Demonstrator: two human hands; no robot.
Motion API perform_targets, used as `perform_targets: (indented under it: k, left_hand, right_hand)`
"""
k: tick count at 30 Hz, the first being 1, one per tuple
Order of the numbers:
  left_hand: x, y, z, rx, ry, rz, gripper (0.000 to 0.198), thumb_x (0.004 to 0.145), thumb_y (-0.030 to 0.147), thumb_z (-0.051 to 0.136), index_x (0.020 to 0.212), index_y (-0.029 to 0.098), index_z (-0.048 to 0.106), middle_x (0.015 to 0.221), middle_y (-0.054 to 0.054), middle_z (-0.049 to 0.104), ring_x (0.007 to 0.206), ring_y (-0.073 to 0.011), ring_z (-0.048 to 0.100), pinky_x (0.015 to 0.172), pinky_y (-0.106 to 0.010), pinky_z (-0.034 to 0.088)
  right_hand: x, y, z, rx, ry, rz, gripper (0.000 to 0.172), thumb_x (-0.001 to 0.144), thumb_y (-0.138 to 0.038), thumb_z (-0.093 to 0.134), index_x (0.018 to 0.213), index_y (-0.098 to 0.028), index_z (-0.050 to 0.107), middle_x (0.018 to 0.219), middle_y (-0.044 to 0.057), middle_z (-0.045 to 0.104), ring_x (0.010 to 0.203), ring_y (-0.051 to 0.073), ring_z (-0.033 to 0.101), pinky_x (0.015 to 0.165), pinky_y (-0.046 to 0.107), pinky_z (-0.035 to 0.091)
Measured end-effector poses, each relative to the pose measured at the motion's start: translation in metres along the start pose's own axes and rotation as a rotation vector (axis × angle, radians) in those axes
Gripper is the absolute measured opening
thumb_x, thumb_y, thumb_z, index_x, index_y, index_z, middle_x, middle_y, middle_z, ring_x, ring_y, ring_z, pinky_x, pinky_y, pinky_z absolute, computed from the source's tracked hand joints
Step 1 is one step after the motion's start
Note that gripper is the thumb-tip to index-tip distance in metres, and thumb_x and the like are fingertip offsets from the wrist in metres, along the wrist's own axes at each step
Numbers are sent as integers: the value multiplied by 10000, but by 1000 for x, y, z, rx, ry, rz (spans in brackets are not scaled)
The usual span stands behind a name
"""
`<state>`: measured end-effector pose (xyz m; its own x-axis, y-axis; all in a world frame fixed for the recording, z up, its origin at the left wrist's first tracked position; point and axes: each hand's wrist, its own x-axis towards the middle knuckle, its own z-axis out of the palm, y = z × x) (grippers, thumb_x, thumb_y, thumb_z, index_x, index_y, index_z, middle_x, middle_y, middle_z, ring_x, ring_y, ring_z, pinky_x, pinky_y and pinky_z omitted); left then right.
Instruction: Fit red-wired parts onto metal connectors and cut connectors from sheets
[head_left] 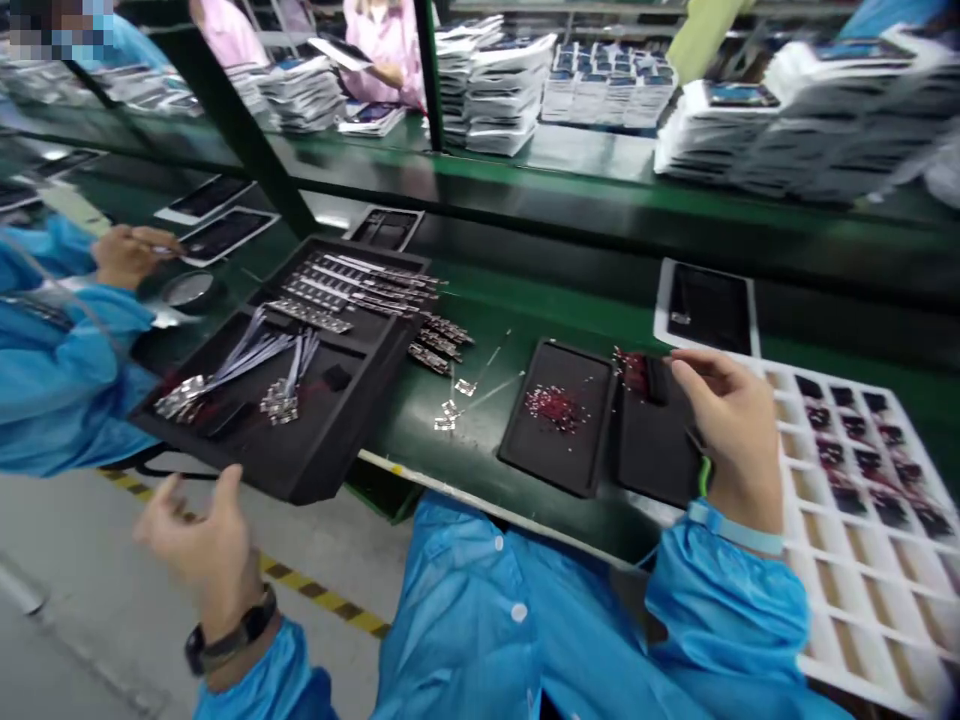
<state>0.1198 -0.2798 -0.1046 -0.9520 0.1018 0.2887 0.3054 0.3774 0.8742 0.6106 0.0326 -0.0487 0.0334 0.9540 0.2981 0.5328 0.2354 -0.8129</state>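
Stacks of white-framed panels (510,95) crowd a green shelf behind a green work surface (401,430), with people in pink beyond. At far left, a co-worker in blue sleeves has a hand (127,255) near a white-framed panel (229,238) lying on the surface. Next comes a tilted dark tray (326,465), its compartments holding white strips with metal ends (281,400). Below its near wall, the person's left hand (199,540) hangs in the air, blurred, fingers spread and nothing in its grasp. To the tray's right, silvery parts with thin clear strips (445,423) lie loose.

Farther right sit 2 shallow black trays side by side: the left black tray (540,462) carries a pile of tiny red and silvery pieces (555,408); the right black tray (652,455) has a black block (657,382) at its far end, the right hand's fingertips at its edge. I cannot tell whether they grip it. At far right, a white compartment tray (821,625) holds dark pieces (851,495). Handling the block appears to be the step in hand; the next move seems to call for a light, steady pinch that spares the loose pieces
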Motion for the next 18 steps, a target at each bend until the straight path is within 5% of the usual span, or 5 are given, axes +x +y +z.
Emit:
perform_targets:
  k: [3, 5, 8, 12, 18]
  left_hand:
    - [-14, 39, -1, -12, 261, 186, 474, 707, 332, 872, 1155, 391, 731, 1264, 48, 738, 1219, -373, 675, 1077, -636, 542]
    - [-37, 74, 16, -166, 219, 282, 356, 771, 300, 835, 1119, 320, 760, 1123, 4, 784, 1065, -342, 740, 988, -585, 592]
    - [-81, 113, 64, -202, -206, 362, 263, 907, 333, 735, 1139, 211, 739, 979, -40, 784, 872, -260, 758, 837, -443, 623]
    - [-125, 115, 127, 70, -958, 666, 265, 969, 313, 649, 1194, 186, 709, 1188, -115, 734, 1107, -290, 694, 995, -456, 572]
    - [-129, 87, 165, 354, -901, 806, 333, 1014, 307, 553, 1285, 167, 685, 1235, -159, 653, 1138, -335, 597, 1032, -485, 512]
  right_hand:
    - [-9, 35, -21, -121, 13, 3, 308, 857, -418, 717, 1057, -189, 763, 924, 96, 763, 829, 250, 687, 807, 418, 549]
    - [-12, 58, -23, -198, -92, -37, 293, 854, -424, 707, 1037, -199, 743, 899, 88, 734, 826, 261, 667, 803, 428, 536]
    - [-12, 85, -13, -326, -190, -137, 269, 866, -447, 692, 994, -212, 723, 903, 93, 672, 865, 287, 625, 820, 452, 512]
    - [-8, 106, 6, -367, -165, -166, 268, 862, -479, 721, 910, -218, 680, 913, 80, 575, 869, 281, 580, 827, 444, 495]
    - [-7, 116, 12, -341, -90, -114, 225, 882, -429, 697, 857, -225, 605, 819, 26, 514, 743, 224, 531, 718, 373, 449]
